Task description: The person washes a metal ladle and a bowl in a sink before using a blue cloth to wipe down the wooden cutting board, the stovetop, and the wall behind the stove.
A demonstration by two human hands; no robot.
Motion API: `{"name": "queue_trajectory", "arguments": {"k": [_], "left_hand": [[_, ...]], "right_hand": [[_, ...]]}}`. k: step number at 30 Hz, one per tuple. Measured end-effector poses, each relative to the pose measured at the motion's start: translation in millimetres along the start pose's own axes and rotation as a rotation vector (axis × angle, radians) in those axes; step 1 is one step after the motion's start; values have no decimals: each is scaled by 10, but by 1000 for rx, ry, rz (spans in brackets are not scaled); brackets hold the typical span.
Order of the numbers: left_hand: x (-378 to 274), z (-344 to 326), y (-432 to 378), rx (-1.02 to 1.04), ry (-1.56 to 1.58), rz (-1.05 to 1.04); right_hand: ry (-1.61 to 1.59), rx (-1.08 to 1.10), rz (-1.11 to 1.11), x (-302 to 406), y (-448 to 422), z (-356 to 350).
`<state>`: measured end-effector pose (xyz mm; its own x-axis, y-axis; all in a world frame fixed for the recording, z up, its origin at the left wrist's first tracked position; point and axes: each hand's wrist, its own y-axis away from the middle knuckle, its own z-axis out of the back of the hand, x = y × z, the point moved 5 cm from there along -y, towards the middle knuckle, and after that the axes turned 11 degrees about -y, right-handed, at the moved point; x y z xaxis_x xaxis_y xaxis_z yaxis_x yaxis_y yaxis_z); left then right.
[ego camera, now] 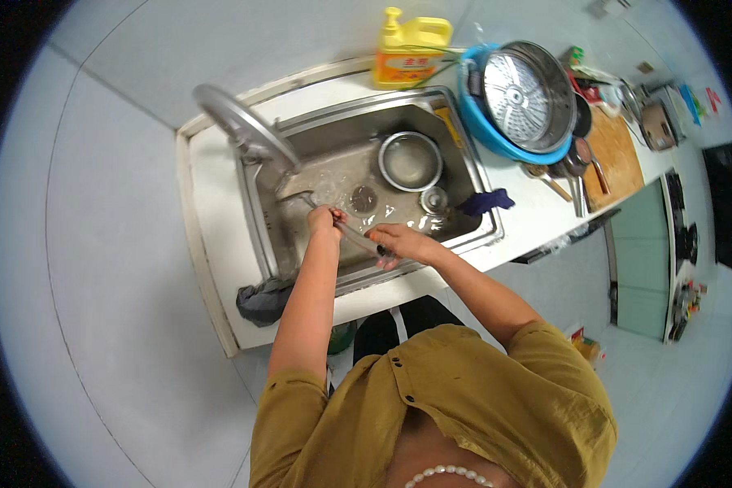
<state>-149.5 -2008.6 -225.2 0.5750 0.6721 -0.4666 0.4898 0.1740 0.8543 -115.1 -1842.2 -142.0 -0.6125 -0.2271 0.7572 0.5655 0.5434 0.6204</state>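
Note:
Over the near side of the steel sink (pixel 329 152), my left hand (pixel 326 219) grips a long thin metal utensil (pixel 357 239), whose wide head (pixel 296 196) points toward the far left. My right hand (pixel 399 243) is at its dark handle end, fingers around it; what the utensil is exactly, I cannot tell. Above the left part of the sink arches a metal faucet (pixel 247 125). A metal bowl (pixel 410 161) with liquid stands in the sink, beside a small round strainer (pixel 434 200). The drain (pixel 363 199) lies left of the strainer, and the sink floor is wet.
A purple cloth (pixel 487 202) hangs over the sink's right rim; a dark grey cloth (pixel 263 301) lies at the near left corner. Behind stands a yellow pump jug (pixel 410 52). To the right are a blue basin (pixel 494 137) holding a metal steamer (pixel 518 97), utensils and a wooden board (pixel 616 152).

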Motion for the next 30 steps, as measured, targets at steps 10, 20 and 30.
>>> {"name": "queue_trajectory", "arguments": {"k": [10, 20, 30], "left_hand": [[389, -823, 615, 125, -39, -360], [652, -430, 685, 7, -648, -186], [1050, -1060, 728, -105, -805, -274]], "right_hand": [[791, -428, 438, 271, 764, 376], [921, -580, 500, 88, 1247, 1352], [544, -584, 592, 50, 2374, 2245]]}}
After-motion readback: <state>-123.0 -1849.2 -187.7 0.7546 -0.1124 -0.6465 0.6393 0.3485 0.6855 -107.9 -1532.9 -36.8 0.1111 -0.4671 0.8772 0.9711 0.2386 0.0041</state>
